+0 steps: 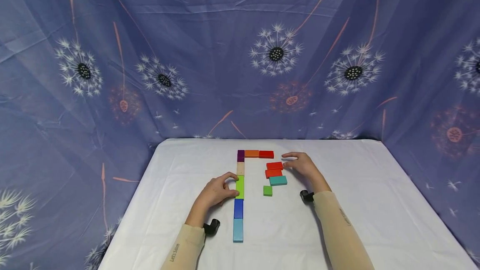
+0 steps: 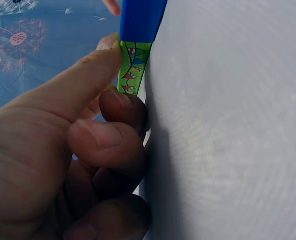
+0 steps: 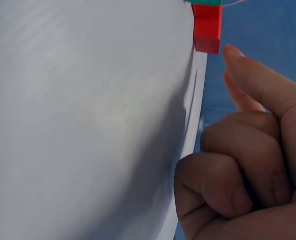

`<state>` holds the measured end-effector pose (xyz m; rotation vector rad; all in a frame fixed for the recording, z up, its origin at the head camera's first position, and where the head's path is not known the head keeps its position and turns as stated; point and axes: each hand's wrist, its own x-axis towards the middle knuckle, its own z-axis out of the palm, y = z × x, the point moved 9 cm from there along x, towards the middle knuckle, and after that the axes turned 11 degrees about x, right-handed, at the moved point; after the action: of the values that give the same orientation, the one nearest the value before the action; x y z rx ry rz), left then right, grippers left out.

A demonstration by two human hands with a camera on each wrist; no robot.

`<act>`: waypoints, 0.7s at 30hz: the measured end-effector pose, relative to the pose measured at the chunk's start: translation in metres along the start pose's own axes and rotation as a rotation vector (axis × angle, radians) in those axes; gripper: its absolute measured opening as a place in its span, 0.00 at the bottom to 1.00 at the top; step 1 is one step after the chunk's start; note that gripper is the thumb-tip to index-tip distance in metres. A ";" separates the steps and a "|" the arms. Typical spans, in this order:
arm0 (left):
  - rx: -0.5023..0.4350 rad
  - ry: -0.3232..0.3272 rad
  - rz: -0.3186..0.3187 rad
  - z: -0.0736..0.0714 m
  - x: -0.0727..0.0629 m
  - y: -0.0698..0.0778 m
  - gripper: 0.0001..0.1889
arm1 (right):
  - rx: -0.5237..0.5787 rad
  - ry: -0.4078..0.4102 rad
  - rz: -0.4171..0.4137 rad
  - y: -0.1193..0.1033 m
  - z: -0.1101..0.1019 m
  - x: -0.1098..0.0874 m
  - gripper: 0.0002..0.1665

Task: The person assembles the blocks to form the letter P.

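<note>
In the head view my left hand (image 1: 217, 191) pinches a lime green block (image 1: 240, 186) lengthwise, index finger at its far end and thumb at its near end. The left wrist view shows bunting printed on the side of this green block (image 2: 133, 70), with a blue block (image 2: 143, 20) right against it. My right hand (image 1: 301, 166) hovers beside a red block (image 1: 275, 165), holding nothing. Its thumb and index finger stretch forward, apart from each other, while the other fingers curl in. Just past the fingertips in the right wrist view is a red block (image 3: 207, 35).
The green block lies in a column with a purple block (image 1: 241, 156), a wooden block (image 1: 240, 168), a blue block (image 1: 238, 208) and a light blue block (image 1: 238, 230). Orange (image 1: 251, 153) and red (image 1: 266, 154) blocks extend right. Loose teal (image 1: 278, 181) and small green (image 1: 268, 191) blocks lie nearby.
</note>
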<state>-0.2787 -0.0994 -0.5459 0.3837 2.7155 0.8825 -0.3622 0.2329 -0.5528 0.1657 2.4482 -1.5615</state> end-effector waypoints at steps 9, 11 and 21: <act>-0.008 0.000 -0.001 -0.001 -0.001 -0.002 0.24 | -0.015 -0.041 0.027 0.005 0.003 -0.006 0.26; -0.009 -0.001 -0.001 -0.001 -0.001 -0.002 0.24 | -0.017 -0.044 0.023 0.006 0.003 -0.006 0.26; -0.009 0.001 0.005 -0.001 0.000 0.000 0.24 | -0.018 -0.054 0.021 0.007 0.007 -0.005 0.26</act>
<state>-0.2785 -0.0998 -0.5451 0.3884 2.7115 0.8955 -0.3549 0.2296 -0.5601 0.1447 2.4105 -1.5153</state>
